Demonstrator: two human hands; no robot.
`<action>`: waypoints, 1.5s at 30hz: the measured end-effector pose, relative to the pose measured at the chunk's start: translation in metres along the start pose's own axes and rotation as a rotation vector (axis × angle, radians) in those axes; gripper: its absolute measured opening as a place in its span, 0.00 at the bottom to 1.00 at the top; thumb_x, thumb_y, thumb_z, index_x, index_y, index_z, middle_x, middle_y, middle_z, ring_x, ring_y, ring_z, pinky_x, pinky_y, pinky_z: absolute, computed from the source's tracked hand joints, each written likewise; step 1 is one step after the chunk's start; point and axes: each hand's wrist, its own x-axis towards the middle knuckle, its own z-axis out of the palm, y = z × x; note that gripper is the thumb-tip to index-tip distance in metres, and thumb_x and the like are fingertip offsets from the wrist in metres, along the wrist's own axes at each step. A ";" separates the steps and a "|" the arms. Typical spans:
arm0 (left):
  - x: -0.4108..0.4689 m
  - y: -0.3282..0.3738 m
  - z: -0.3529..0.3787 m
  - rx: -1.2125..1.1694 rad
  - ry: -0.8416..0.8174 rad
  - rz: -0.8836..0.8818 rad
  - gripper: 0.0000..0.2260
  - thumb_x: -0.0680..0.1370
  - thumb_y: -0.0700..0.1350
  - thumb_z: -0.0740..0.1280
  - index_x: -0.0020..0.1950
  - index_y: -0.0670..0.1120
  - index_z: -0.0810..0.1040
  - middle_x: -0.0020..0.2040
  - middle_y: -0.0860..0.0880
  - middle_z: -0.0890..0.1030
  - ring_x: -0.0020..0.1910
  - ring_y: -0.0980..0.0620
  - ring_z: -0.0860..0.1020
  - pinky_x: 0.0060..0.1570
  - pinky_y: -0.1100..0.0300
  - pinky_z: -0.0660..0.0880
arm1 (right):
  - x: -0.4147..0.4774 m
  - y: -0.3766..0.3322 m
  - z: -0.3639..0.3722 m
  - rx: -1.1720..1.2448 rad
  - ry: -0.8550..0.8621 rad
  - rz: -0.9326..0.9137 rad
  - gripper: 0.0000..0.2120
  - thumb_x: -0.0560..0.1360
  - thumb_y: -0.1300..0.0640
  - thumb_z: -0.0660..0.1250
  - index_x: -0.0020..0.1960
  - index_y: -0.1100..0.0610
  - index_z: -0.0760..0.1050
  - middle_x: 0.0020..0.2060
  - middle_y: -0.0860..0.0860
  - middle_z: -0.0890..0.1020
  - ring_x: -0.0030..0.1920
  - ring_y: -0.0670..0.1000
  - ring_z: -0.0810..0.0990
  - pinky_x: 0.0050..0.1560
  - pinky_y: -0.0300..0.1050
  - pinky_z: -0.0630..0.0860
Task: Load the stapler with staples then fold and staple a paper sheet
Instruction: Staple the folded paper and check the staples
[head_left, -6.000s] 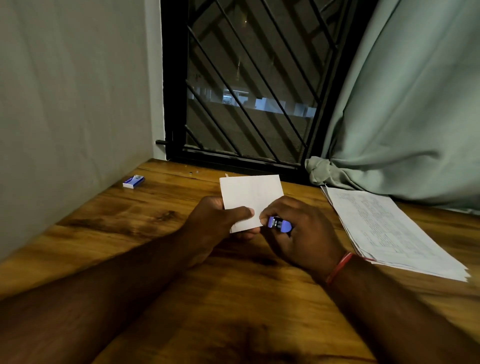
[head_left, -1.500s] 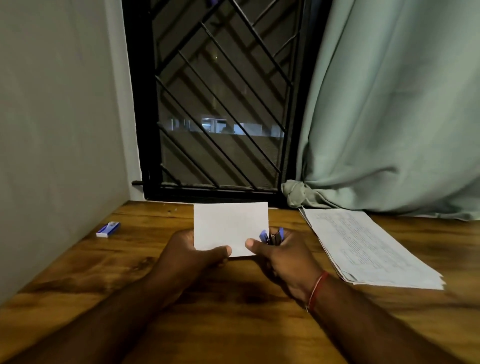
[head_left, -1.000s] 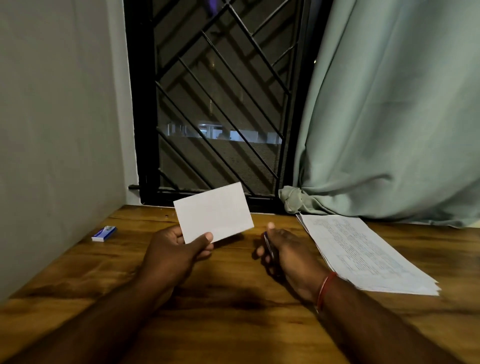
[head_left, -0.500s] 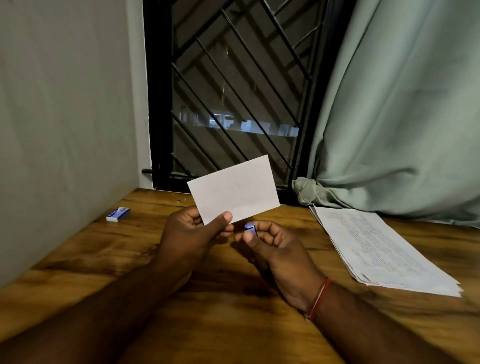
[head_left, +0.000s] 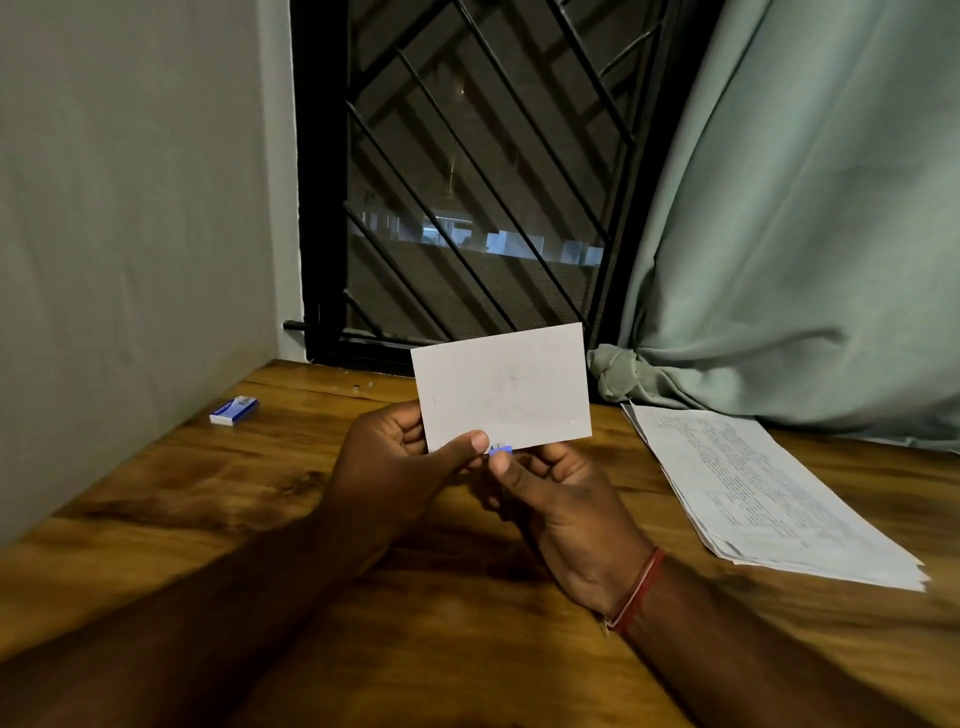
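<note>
My left hand (head_left: 395, 462) pinches the lower left corner of a folded white paper sheet (head_left: 506, 389) and holds it upright above the wooden table (head_left: 260, 499). My right hand (head_left: 561, 499) sits just below the sheet's bottom edge, curled around a small blue stapler (head_left: 500, 450). Only the stapler's blue tip shows, at the paper's bottom edge beside my left thumb. A small blue and white staple box (head_left: 234, 410) lies on the table at the far left near the wall.
A stack of printed papers (head_left: 763, 493) lies on the table at the right. A green curtain (head_left: 805, 234) hangs behind it, bunched on the table. A barred window (head_left: 467, 182) stands behind the sheet, and a wall (head_left: 130, 208) borders the table's left side.
My left hand has lifted the folded sheet off the table and held it upright. My right hand with the stapler came back up under its bottom edge.
</note>
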 end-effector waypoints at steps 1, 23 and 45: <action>0.000 0.000 0.000 0.001 -0.004 0.004 0.14 0.75 0.37 0.80 0.60 0.46 0.86 0.51 0.50 0.91 0.50 0.48 0.90 0.50 0.55 0.87 | -0.001 0.000 0.000 0.002 0.002 0.002 0.33 0.66 0.46 0.88 0.66 0.61 0.84 0.58 0.63 0.88 0.52 0.57 0.84 0.49 0.49 0.79; 0.005 -0.006 -0.001 0.031 -0.005 0.015 0.17 0.75 0.37 0.81 0.62 0.45 0.86 0.54 0.49 0.91 0.51 0.49 0.90 0.49 0.56 0.87 | 0.000 0.001 0.001 0.087 0.058 -0.026 0.24 0.71 0.59 0.80 0.65 0.65 0.84 0.59 0.68 0.87 0.61 0.66 0.87 0.75 0.72 0.75; 0.000 -0.013 0.006 -0.106 -0.125 -0.069 0.22 0.73 0.46 0.82 0.66 0.46 0.84 0.59 0.47 0.89 0.60 0.46 0.88 0.61 0.49 0.84 | 0.001 0.005 0.002 0.088 0.055 -0.053 0.22 0.75 0.62 0.77 0.69 0.62 0.83 0.65 0.62 0.86 0.69 0.63 0.84 0.73 0.62 0.77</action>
